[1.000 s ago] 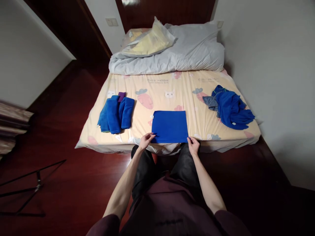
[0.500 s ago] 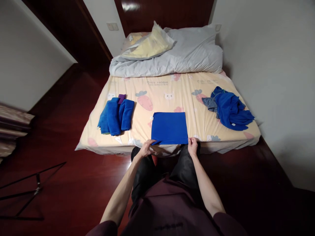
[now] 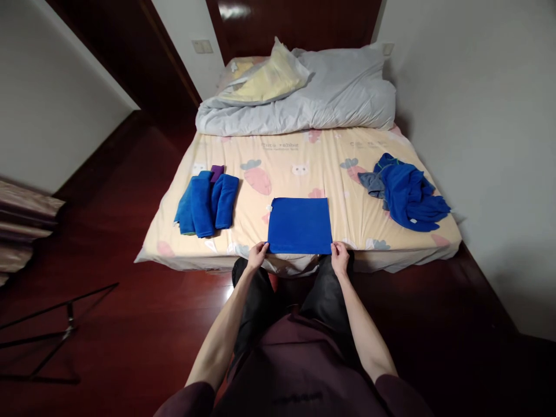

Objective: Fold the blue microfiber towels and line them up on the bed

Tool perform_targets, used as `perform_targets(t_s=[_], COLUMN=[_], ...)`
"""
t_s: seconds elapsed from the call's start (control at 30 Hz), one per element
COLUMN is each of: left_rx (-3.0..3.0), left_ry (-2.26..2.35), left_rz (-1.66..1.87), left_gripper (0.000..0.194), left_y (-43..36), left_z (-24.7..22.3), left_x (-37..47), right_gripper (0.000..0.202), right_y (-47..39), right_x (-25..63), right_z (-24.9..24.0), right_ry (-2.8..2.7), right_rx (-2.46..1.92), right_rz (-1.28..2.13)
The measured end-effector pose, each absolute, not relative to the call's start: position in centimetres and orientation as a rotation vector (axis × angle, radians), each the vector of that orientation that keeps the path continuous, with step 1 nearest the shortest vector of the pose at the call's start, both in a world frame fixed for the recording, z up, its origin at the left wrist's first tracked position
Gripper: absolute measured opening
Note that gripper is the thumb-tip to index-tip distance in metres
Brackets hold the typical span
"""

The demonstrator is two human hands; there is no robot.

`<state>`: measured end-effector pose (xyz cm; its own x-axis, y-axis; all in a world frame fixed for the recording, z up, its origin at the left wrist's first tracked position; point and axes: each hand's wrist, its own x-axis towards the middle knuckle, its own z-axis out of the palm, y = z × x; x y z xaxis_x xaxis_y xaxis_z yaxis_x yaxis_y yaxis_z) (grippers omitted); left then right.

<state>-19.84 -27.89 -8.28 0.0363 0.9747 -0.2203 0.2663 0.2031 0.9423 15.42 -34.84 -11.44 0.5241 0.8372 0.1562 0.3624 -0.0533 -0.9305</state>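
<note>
1. Indoor light is falling dim and uneven, its source lying out of view; the bed sheet (image 3: 286, 174) is reading brightest.
2. Glare is showing on the dark wood panel (image 3: 295, 29), upper left, and on the glossy floor (image 3: 143, 324) beside the legs.
3. A soft shadow is darkening the right wall (image 3: 473, 145) beside the duvet (image 3: 347, 87).
4. The lower right corner is sinking to near-black.
5. Wide-angle distortion is splaying the room's lines outward.
6. The sheet's small lettering is blurring.
</note>
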Motion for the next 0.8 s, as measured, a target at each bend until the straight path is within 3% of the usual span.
perform_targets(t_s=[0.23,0.5,0.8], left_rx=[1.265,1.371,1.497], left_ry=[1.546,1.558,1.746], left_rz=[0.915,0.892,0.733], left_gripper=[0.053,0.053,0.03], left_y=[-27.9,-27.9,-25.4], left_z=[-9.4,-9.0,-8.3], left_x=[-19.5,-19.6,-19.7], right_gripper=[0.06,0.061,0.054], right_y=[-34.9,-34.7,-32.8], right_x=[15.9,15.6,15.9], right_z=[-11.6,-10.7,-9.1], right_ry=[-1.005,-1.059,-1.264], right_rx=[-1.59,-1.743,-1.98], right_rz=[0.666,0.448,0.417])
